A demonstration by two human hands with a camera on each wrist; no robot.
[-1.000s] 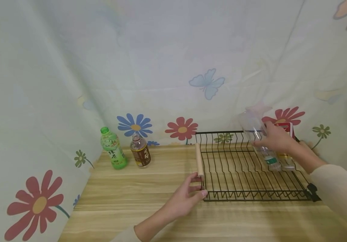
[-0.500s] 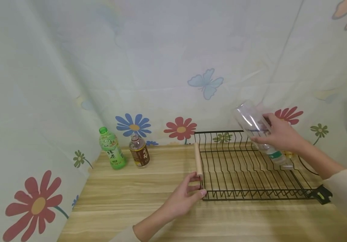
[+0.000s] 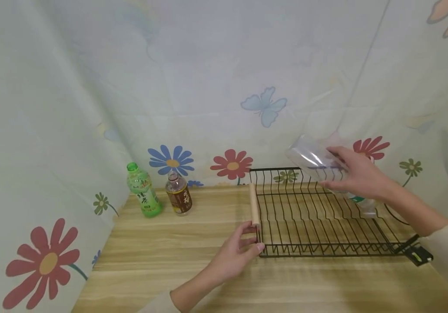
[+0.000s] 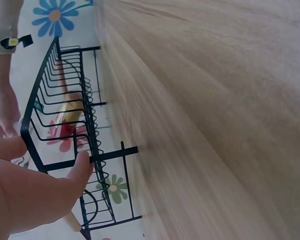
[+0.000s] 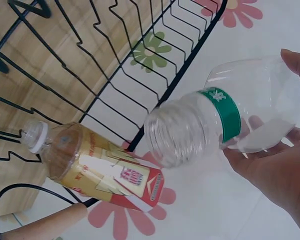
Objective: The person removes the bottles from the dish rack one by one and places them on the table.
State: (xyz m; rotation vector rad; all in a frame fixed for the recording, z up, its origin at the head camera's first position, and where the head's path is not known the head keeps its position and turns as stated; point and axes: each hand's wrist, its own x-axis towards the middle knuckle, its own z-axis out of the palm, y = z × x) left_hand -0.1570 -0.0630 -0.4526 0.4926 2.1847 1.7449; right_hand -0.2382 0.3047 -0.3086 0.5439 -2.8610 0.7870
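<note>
My right hand (image 3: 358, 174) holds a clear plastic bottle (image 3: 311, 158) with a green label band, above the right part of a black wire dish rack (image 3: 325, 255). The bottle tilts, its base up to the left and its neck down to the right. The right wrist view shows the fingers curled round its body. A second bottle (image 5: 110, 172), with a red and yellow label, leans neck down in the rack; my right hand mostly hides it in the head view. My left hand (image 3: 229, 254) grips the rack's near left corner, below a wooden handle (image 3: 254, 204).
A green tea bottle (image 3: 144, 191) and a smaller bottle with a brown label (image 3: 178, 193) stand uncapped at the back left of the wooden table (image 3: 161, 261). Behind it hangs a flowered curtain (image 3: 208, 87). A black device (image 3: 419, 254) sits by the right sleeve.
My right hand has drawn the clear bottle a little away from the labelled one. The bottle now tilts more, its base swung left. The left hand stays on the rack corner.
</note>
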